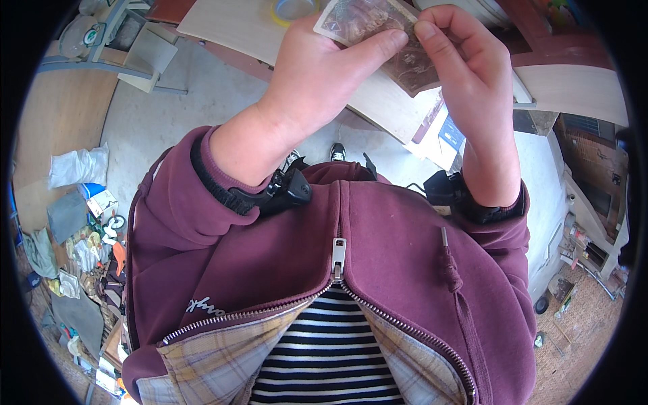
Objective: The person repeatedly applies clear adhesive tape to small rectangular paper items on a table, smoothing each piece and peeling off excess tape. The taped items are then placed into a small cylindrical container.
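My left hand [324,77] holds a worn, brownish printed paper card or note [415,67] near the top of the view, its thumb pressed on the card's face. My right hand [469,61] pinches the same card at its right side between thumb and curled fingers. The card is tilted above a pale tabletop [229,23], and part of it is covered by my thumbs. A yellow roll of tape [276,15] lies on that tabletop, just beyond my left hand.
Below the card are a pale board [378,111] and a blue-and-white box [451,135]. A wooden shelf unit [148,54] stands upper left. Bags, tools and assorted clutter [81,256] cover the lower left; wooden furniture and scraps [587,202] are at right. My shoe [337,152] shows on the floor.
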`<state>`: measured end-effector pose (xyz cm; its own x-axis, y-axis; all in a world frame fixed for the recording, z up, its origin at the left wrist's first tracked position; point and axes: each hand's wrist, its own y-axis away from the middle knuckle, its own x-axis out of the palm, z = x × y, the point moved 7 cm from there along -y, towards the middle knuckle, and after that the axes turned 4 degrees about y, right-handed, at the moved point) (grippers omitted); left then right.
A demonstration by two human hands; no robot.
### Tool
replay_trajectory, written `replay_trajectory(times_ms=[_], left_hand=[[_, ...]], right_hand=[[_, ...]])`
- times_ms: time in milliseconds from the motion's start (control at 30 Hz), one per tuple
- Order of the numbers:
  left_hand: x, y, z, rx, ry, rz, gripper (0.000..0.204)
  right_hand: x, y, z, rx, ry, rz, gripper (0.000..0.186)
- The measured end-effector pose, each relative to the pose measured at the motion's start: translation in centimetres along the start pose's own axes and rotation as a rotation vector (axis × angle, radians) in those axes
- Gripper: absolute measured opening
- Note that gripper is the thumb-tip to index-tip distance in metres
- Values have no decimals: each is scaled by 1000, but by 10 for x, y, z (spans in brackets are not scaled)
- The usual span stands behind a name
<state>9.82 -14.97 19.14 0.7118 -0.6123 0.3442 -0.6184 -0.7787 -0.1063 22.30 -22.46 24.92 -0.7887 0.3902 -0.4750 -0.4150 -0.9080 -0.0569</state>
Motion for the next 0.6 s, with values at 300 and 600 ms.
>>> replay_trajectory(times_ms=[300,600], left_hand=[[2,1,5,-53,-5,58,21],[-1,0,3,-50,-214,90,22]], right_hand=[[1,-4,-19,-24,-17,6,10],[7,-7,-28,-119,-130,194,11]])
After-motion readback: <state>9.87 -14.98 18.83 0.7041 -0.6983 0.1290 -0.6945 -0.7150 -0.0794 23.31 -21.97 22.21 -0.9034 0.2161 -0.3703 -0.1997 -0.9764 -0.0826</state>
